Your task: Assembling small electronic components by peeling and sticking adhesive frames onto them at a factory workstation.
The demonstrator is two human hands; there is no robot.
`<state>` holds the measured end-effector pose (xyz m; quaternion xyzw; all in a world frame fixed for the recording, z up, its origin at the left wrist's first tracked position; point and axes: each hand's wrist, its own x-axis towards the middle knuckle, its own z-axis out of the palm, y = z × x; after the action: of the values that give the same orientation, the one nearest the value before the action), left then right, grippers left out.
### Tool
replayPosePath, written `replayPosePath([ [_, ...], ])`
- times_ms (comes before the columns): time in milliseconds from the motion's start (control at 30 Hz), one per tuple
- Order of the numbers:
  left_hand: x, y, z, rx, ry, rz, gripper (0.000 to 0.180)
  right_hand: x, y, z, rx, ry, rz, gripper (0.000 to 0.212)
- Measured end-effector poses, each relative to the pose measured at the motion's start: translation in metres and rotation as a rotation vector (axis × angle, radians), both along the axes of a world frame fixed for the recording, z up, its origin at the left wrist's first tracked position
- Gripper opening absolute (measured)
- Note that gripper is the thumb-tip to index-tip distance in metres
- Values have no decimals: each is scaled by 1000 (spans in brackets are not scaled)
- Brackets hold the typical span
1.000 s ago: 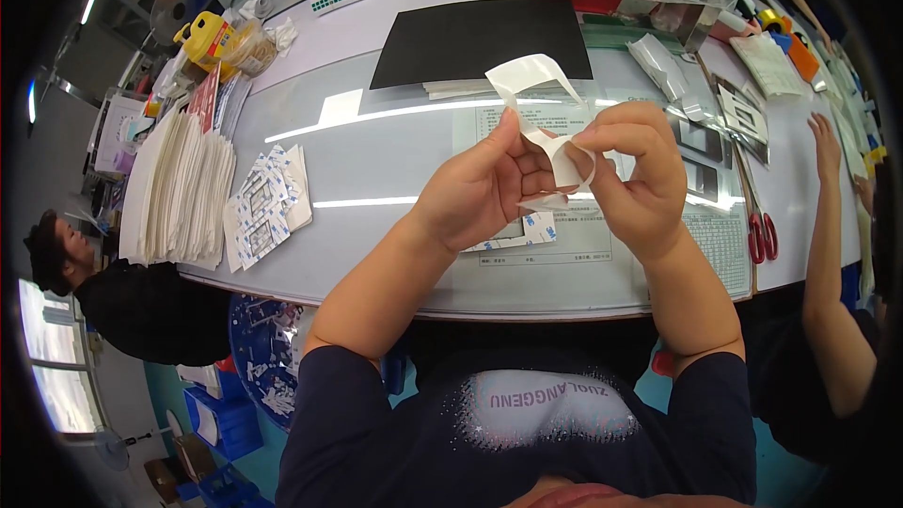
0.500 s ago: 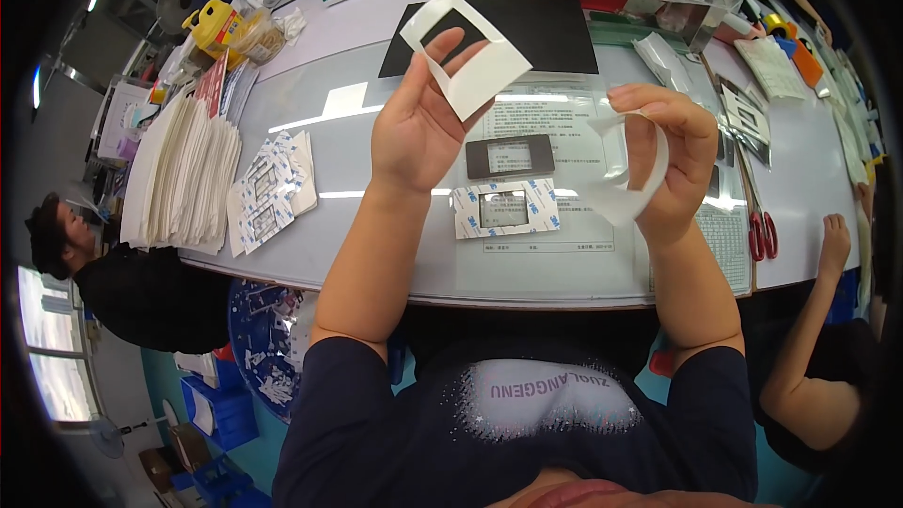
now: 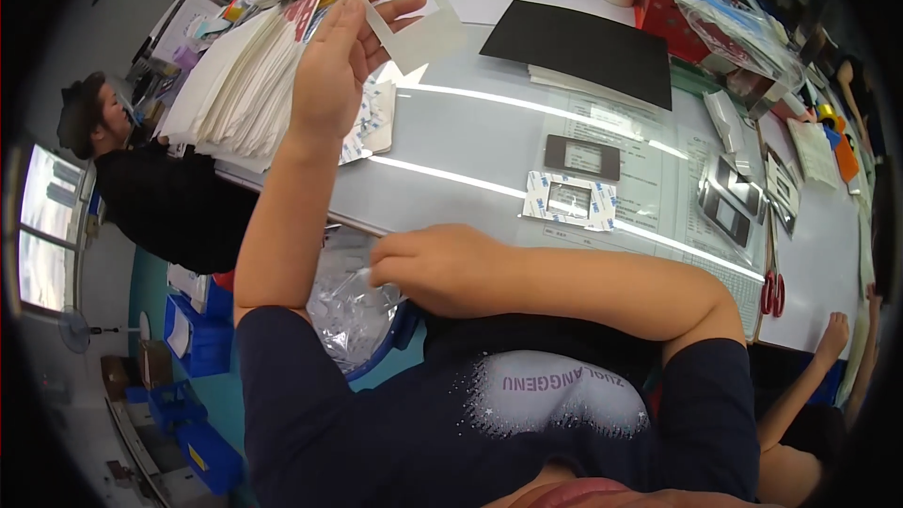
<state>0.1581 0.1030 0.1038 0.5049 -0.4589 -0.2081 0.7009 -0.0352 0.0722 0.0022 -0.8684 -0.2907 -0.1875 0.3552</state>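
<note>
My left hand (image 3: 329,75) is raised over the left of the table, pinching a whitish, see-through rectangular frame sheet (image 3: 428,41). Some of its fingers show through the sheet's opening. Across my body, my right hand (image 3: 442,266) hangs at the table's front edge, fingers curled downward, above a blue bin (image 3: 406,327) full of clear plastic scraps (image 3: 350,325). What those fingers hold blends into the scraps. On the table lie a dark grey panel with a window (image 3: 583,159) and, just below it, a white frame piece with blue print (image 3: 568,199).
A tall stack of white sheets (image 3: 245,85) stands at the left, with printed adhesive pieces (image 3: 376,120) beside it. A black sheet (image 3: 583,52) lies at the back. Red-handled scissors (image 3: 772,293) rest at the right. Another person (image 3: 141,179) sits at the left.
My right hand has moved left and down from over the table to the bin, taking its curled white strip out of clear sight. My left hand has shifted left with the frame sheet.
</note>
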Motion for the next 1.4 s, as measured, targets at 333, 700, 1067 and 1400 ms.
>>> replayPosePath([
  [333, 8, 68, -14, 47, 45, 79, 48, 32, -1, 29, 8, 73, 4, 30],
  [700, -95, -18, -78, 292, 552, -902, 51, -71, -154, 43, 849, 111, -284, 45],
  [1067, -124, -41, -96, 308, 559, -973, 57, -111, -160, 26, 706, -29, -380, 14],
  [1400, -110, -46, -101, 74, 384, -328, 44, -109, -167, 26, 1009, -198, -845, 17],
])
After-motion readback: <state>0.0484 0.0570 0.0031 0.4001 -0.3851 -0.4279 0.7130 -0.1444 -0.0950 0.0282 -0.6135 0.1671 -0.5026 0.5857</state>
